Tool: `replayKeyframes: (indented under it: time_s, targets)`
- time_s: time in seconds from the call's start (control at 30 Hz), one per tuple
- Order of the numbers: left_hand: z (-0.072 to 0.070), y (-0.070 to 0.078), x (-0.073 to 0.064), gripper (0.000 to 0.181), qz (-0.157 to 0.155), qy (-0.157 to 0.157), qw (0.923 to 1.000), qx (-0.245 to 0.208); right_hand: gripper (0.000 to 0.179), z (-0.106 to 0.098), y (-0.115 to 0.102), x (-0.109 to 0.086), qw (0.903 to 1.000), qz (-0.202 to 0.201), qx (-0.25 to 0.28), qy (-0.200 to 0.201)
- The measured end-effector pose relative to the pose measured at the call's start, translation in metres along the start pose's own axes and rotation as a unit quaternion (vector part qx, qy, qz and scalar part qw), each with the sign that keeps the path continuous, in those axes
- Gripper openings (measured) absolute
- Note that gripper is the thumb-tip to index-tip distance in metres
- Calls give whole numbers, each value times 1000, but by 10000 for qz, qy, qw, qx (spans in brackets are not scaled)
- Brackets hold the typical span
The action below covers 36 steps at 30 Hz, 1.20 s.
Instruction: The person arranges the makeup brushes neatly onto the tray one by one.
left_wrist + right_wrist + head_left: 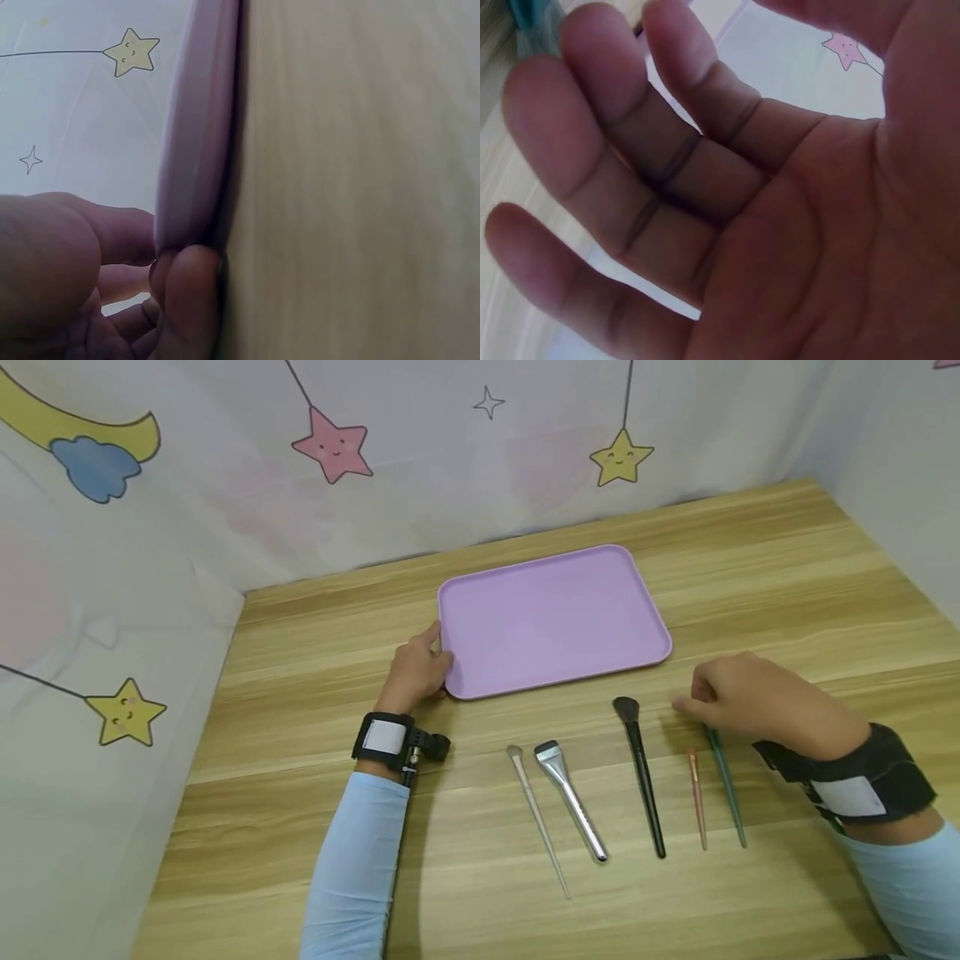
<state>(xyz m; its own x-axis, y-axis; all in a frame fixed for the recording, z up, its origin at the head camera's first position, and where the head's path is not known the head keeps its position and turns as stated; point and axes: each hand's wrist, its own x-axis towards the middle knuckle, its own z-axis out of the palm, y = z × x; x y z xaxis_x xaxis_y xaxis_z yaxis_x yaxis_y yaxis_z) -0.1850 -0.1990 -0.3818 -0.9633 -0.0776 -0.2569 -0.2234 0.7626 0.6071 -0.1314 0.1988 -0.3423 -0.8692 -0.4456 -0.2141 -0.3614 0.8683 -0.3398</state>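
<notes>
My left hand (pixel 417 672) pinches the left rim of a purple tray (pixel 555 618) between thumb and fingers; the left wrist view shows the fingertips (pixel 191 274) at the tray's edge (pixel 199 135). Over the head end of a green makeup brush (pixel 727 789) hovers my right hand (pixel 750 697), its fingers loosely bent. The right wrist view shows a bare palm (pixel 772 240), with part of the green brush (pixel 532 19) beyond the fingertips. Left of it lie a small pink brush (pixel 698 802), a black brush (pixel 643 777), a silver flat brush (pixel 573 802) and a slim beige brush (pixel 537 814).
The brushes lie apart on a wood-grain table (pixel 300 693), nearer to me than the tray. A white cloth (pixel 450 468) printed with stars hangs behind the table and along its sides.
</notes>
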Motion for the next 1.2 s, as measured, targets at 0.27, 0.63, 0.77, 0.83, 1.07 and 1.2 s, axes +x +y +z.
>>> replayKeyframes:
  time_s: [0.27, 0.63, 0.77, 0.83, 1.07, 1.2]
  targets:
    - [1, -2, 1, 64, -71, 5, 10000, -10, 39, 0, 2, -13, 9998, 126, -91, -146]
    - [1, -4, 1, 63, -69, 29, 10000, -65, 37, 9, 7, -26, 9971, 382, -232, -620]
    - [0, -4, 0, 64, -41, 65, 10000, -35, 39, 14, 7, -28, 9951, 497, -254, -812]
    - [0, -5, 0, 63, -26, 95, 10000, -8, 40, 17, 8, -28, 9955, 451, -286, -777]
    - [3, -5, 2, 63, -34, 85, 9999, 118, 45, 25, 15, -30, 9956, 310, -242, -850]
    - [3, -4, 2, 64, -59, 124, 9996, 231, 45, 28, 17, -28, 9952, 250, -164, -934]
